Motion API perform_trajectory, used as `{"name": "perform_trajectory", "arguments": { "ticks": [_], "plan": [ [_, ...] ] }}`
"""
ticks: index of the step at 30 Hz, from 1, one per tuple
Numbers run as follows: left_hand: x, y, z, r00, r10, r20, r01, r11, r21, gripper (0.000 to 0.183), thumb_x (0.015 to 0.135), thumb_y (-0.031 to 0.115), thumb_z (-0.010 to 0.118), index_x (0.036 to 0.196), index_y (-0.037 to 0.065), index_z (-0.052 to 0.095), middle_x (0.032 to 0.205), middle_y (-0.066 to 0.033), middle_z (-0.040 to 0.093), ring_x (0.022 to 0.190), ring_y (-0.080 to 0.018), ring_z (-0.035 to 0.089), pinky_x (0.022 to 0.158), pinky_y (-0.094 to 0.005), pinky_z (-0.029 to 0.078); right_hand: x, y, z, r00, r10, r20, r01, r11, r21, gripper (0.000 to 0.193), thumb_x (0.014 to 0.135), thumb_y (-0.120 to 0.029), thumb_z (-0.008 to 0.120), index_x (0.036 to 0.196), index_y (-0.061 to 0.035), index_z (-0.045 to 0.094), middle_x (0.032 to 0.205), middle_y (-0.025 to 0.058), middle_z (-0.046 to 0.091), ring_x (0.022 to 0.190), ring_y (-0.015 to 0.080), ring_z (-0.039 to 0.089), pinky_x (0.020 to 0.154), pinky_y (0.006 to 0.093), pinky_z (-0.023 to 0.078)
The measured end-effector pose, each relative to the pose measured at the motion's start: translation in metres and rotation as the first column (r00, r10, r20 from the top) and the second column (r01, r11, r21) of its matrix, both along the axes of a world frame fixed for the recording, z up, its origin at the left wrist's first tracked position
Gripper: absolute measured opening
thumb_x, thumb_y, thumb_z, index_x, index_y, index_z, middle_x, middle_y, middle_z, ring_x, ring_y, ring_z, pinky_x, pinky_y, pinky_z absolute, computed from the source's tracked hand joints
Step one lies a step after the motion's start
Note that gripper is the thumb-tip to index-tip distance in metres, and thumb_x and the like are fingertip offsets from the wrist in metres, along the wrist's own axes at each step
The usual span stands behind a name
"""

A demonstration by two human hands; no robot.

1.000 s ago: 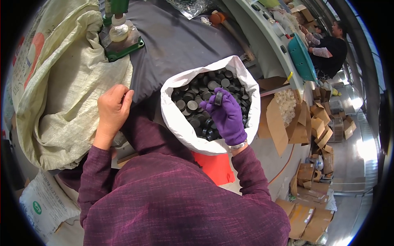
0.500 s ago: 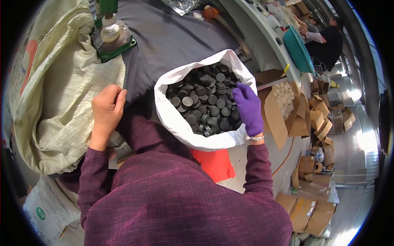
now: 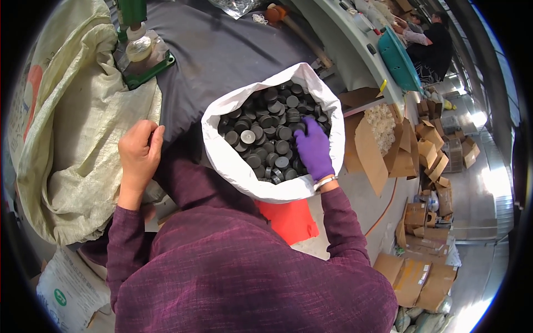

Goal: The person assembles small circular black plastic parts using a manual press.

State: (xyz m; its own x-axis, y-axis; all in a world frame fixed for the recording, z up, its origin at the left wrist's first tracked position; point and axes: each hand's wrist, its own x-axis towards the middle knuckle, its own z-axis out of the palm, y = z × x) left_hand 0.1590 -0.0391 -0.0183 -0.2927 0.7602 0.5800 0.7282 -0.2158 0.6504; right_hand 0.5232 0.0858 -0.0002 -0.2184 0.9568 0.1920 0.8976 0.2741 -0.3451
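Observation:
A white woven sack (image 3: pixel 222 166) with its rim rolled down holds a heap of round black caps (image 3: pixel 269 119). My right hand (image 3: pixel 315 150), in a purple glove, reaches in over the right part of the heap. Its thumb and forefinger stand apart, touching the caps; no cap is plainly held. My bare left hand (image 3: pixel 140 151) is closed in a loose fist, thumb upward, beside a large cream woven sack (image 3: pixel 89 144). Whatever that fist holds, if anything, is hidden. Beyond it stands a green hand-press-like device (image 3: pixel 150 75) with a pale round piece on it.
A dark-covered table (image 3: pixel 222 44) carries a hammer (image 3: pixel 300 33) and a clear plastic bag (image 3: pixel 236 6). An open carton (image 3: pixel 380 133) with pale pieces stands right of the sack. A red sheet (image 3: pixel 288 221) lies below it. A teal basket (image 3: pixel 401 61) and another person (image 3: pixel 430 50) are farther right.
My right hand has moved left and deeper into the caps, its fingers parting from a closed shape. My left hand stays closed in nearly the same place. The whole view has shifted slightly.

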Motion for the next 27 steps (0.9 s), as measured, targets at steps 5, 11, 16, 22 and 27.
{"name": "perform_trajectory", "arguments": {
  "ticks": [5, 11, 16, 22, 27],
  "plan": [
    [-0.005, -0.002, -0.003, 1.0, 0.019, 0.006, -0.019, 1.0, 0.011, 0.014, 0.083, 0.005, 0.068, 0.078, 0.002, 0.056, 0.068, -0.0131, 0.055, 0.057, -0.0305, 0.054, 0.053, -0.0372, 0.041, -0.035, 0.008, 0.012, 0.884, -0.098, -0.456, -0.003, 0.976, -0.216, 0.047, 0.084, -0.019, 0.068, 0.127, -0.0038, 0.057, 0.11, 0.0178, 0.066, 0.1, 0.0319, 0.064, 0.084, 0.0388, 0.052],
    [-0.002, 0.001, -0.002, 0.999, -0.004, 0.036, 0.004, 1.0, -0.004, 0.014, 0.083, 0.005, 0.068, 0.076, 0.003, 0.056, 0.068, -0.0128, 0.056, 0.057, -0.0305, 0.055, 0.053, -0.0374, 0.042, -0.012, -0.01, 0.033, 0.915, 0.404, 0.014, -0.404, 0.911, 0.086, 0.036, 0.082, -0.011, 0.068, 0.117, -0.0086, 0.064, 0.103, 0.0137, 0.064, 0.091, 0.031, 0.062, 0.077, 0.0392, 0.05],
    [-0.003, -0.002, -0.001, 1.0, 0.023, 0.0, -0.023, 1.0, -0.005, 0.014, 0.083, 0.005, 0.069, 0.077, 0.003, 0.057, 0.067, -0.0125, 0.055, 0.057, -0.0303, 0.055, 0.053, -0.0377, 0.042, -0.015, -0.028, 0.025, 0.754, 0.509, 0.414, -0.517, 0.85, -0.103, 0.032, 0.082, -0.01, 0.064, 0.114, -0.0129, 0.066, 0.092, 0.0115, 0.06, 0.086, 0.0327, 0.058, 0.074, 0.0426, 0.046],
    [-0.004, -0.002, -0.002, 1.0, 0.005, 0.011, -0.005, 1.0, 0.011, 0.014, 0.082, 0.006, 0.069, 0.077, 0.003, 0.056, 0.067, -0.0125, 0.055, 0.057, -0.0303, 0.054, 0.053, -0.0381, 0.041, -0.006, -0.022, 0.02, 0.784, 0.557, 0.273, -0.561, 0.825, -0.073, 0.03, 0.08, -0.006, 0.064, 0.109, -0.0114, 0.066, 0.091, 0.0118, 0.059, 0.085, 0.0319, 0.058, 0.074, 0.0414, 0.047],
    [-0.002, -0.001, -0.002, 1.0, -0.001, 0.008, 0.0, 1.0, 0.02, 0.015, 0.082, 0.006, 0.069, 0.077, 0.003, 0.056, 0.067, -0.0128, 0.055, 0.058, -0.0304, 0.055, 0.053, -0.0382, 0.041, 0.005, -0.024, 0.019, 0.883, 0.451, -0.129, -0.467, 0.868, -0.166, 0.028, 0.077, 0.0, 0.069, 0.103, -0.0095, 0.064, 0.09, 0.0084, 0.059, 0.09, 0.0258, 0.061, 0.078, 0.0358, 0.051]
  ]
}}
